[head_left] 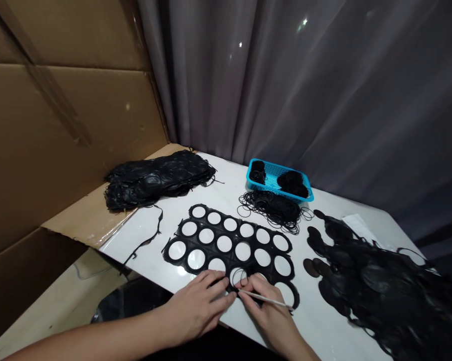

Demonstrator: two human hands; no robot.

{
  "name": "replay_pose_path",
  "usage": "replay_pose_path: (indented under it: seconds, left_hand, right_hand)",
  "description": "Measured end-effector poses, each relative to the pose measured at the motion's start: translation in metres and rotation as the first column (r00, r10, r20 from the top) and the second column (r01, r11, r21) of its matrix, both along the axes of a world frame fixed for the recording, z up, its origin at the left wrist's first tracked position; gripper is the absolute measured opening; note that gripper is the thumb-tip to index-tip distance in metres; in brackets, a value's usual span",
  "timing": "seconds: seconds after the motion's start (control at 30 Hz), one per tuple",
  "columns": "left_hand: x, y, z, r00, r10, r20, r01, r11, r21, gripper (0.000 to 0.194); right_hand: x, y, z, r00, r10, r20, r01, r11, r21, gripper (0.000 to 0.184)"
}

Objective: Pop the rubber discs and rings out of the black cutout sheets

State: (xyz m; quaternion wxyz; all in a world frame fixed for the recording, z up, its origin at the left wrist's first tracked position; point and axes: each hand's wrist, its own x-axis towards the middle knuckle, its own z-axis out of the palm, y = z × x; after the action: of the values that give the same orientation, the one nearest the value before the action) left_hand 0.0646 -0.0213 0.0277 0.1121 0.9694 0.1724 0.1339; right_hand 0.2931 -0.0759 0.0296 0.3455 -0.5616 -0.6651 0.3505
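A black rubber sheet point(233, 234) with rows of round holes lies on the white table, whose surface shows through the holes. My left hand point(199, 304) rests at the sheet's near edge, fingertips pressed onto it and thumb beside the rim. Pinched in my right hand point(267, 311) is a thin, pale, stick-like tool point(265, 299). Its tip meets the sheet's edge near my left thumb; whether it is tweezers or a pick I cannot tell. A thin black ring point(241, 273) loops up by my right fingertips, over a hole in the front row.
A thick stack of black rubber sheets point(158, 178) lies at the back left, on cardboard. Loose black rings point(273, 206) are heaped before a blue basket point(273, 186) holding black bundles. Black discs and scraps point(384, 286) cover the right side. Behind hangs a grey curtain point(304, 90).
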Motion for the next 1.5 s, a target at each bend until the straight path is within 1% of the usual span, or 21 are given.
replay_pose_path:
  seconds: [0.07, 0.1, 0.13, 0.2, 0.27, 0.33, 0.4, 0.43, 0.5, 0.53, 0.6, 0.67, 0.73, 0.77, 0.83, 0.9, 1.03, 1.13, 1.3, 1.4, 1.5]
  left_hand:
    - [0.000, 0.000, -0.001, 1.000, 0.002, 0.024, -0.002, 1.000, -0.004, 0.047]
    - [0.000, 0.000, -0.002, 0.999, 0.001, 0.032, -0.001, 1.000, -0.005, 0.047]
    - [0.000, 0.000, -0.003, 0.999, -0.001, 0.038, 0.001, 1.000, -0.004, 0.047]
    - [-0.001, 0.000, -0.005, 0.999, -0.002, 0.041, 0.002, 1.000, 0.005, 0.046]
    - [-0.001, 0.000, -0.007, 1.000, -0.002, 0.028, 0.001, 1.000, 0.022, 0.045]
    - [-0.001, 0.001, -0.007, 1.000, -0.006, 0.009, 0.006, 0.999, 0.038, 0.046]
    - [-0.002, 0.001, -0.006, 1.000, -0.018, -0.002, 0.018, 0.999, 0.042, 0.047]
    - [-0.002, 0.002, -0.006, 1.000, -0.021, 0.001, 0.021, 0.999, 0.041, 0.047]
    - [-0.004, 0.002, -0.005, 1.000, -0.024, 0.015, 0.024, 0.999, 0.036, 0.048]
    - [-0.004, 0.001, -0.005, 1.000, -0.025, 0.019, 0.024, 0.999, 0.031, 0.048]
    - [-0.004, 0.000, -0.003, 0.999, -0.019, 0.035, 0.019, 1.000, 0.012, 0.047]
    - [-0.002, -0.001, 0.000, 0.998, -0.004, 0.058, 0.006, 1.000, -0.024, 0.043]
    - [0.001, -0.001, 0.006, 0.997, 0.012, 0.081, -0.006, 0.997, -0.071, 0.038]
    - [0.003, 0.000, 0.010, 0.996, 0.012, 0.090, -0.003, 0.995, -0.095, 0.037]
    - [0.005, 0.004, 0.018, 0.995, 0.001, 0.102, 0.013, 0.990, -0.138, 0.037]
    - [0.006, 0.010, 0.024, 0.992, 0.003, 0.124, 0.017, 0.987, -0.157, 0.039]
    - [-0.003, 0.024, 0.028, 0.986, 0.077, 0.145, -0.056, 0.988, -0.144, 0.033]
    - [-0.016, 0.029, 0.025, 0.989, 0.113, 0.099, -0.101, 0.988, -0.115, 0.029]
    - [-0.034, 0.026, 0.017, 0.988, 0.129, 0.087, -0.124, 0.990, -0.070, 0.030]
    - [-0.031, 0.026, 0.018, 0.980, 0.171, 0.104, -0.155, 0.977, -0.147, 0.030]
    - [-0.013, 0.036, 0.025, 0.969, 0.214, 0.126, -0.175, 0.948, -0.266, 0.029]
  right_hand:
    - [-0.002, -0.002, -0.007, 0.995, 0.060, 0.081, -0.070, 0.990, 0.126, 0.017]
    - [-0.004, -0.004, -0.012, 0.985, 0.076, 0.154, -0.108, 0.971, 0.212, 0.018]
    - [-0.006, -0.007, -0.017, 0.968, 0.067, 0.242, -0.142, 0.942, 0.305, 0.021]
    - [-0.012, -0.010, -0.025, 0.913, -0.018, 0.407, -0.191, 0.864, 0.466, 0.025]
    - [-0.011, -0.009, -0.025, 0.858, -0.117, 0.500, -0.207, 0.813, 0.545, 0.029]
    - [0.001, 0.002, -0.017, 0.827, -0.163, 0.538, -0.192, 0.817, 0.543, 0.032]
    - [0.025, 0.020, -0.005, 0.804, -0.235, 0.546, -0.097, 0.855, 0.510, 0.033]
    - [0.039, 0.030, 0.001, 0.788, -0.277, 0.549, -0.029, 0.875, 0.484, 0.029]
    - [0.066, 0.049, 0.009, 0.740, -0.431, 0.516, 0.166, 0.861, 0.482, 0.022]
    - [0.077, 0.057, 0.012, 0.732, -0.479, 0.484, 0.246, 0.849, 0.468, 0.022]
    - [0.090, 0.067, 0.014, 0.774, -0.510, 0.376, 0.374, 0.847, 0.378, 0.024]
    - [0.091, 0.069, 0.014, 0.852, -0.486, 0.195, 0.453, 0.871, 0.190, 0.027]
    - [0.084, 0.068, 0.015, 0.882, -0.467, -0.066, 0.463, 0.884, -0.066, 0.032]
    - [0.079, 0.067, 0.016, 0.861, -0.463, -0.208, 0.429, 0.883, -0.191, 0.035]
    - [0.067, 0.065, 0.019, 0.757, -0.459, -0.465, 0.294, 0.875, -0.385, 0.037]
    - [0.055, 0.065, 0.022, 0.630, -0.470, -0.618, 0.161, 0.858, -0.488, 0.037]
    - [0.037, 0.067, 0.024, 0.434, -0.559, -0.706, 0.059, 0.800, -0.597, 0.035]
    - [0.026, 0.066, 0.022, 0.369, -0.586, -0.722, 0.035, 0.784, -0.619, 0.032]
    - [0.013, 0.064, 0.019, 0.343, -0.559, -0.755, 0.053, 0.814, -0.578, 0.029]
    - [0.003, 0.063, 0.021, 0.354, -0.550, -0.757, 0.041, 0.817, -0.575, 0.031]
    - [-0.008, 0.062, 0.026, 0.413, -0.517, -0.750, -0.010, 0.820, -0.572, 0.032]
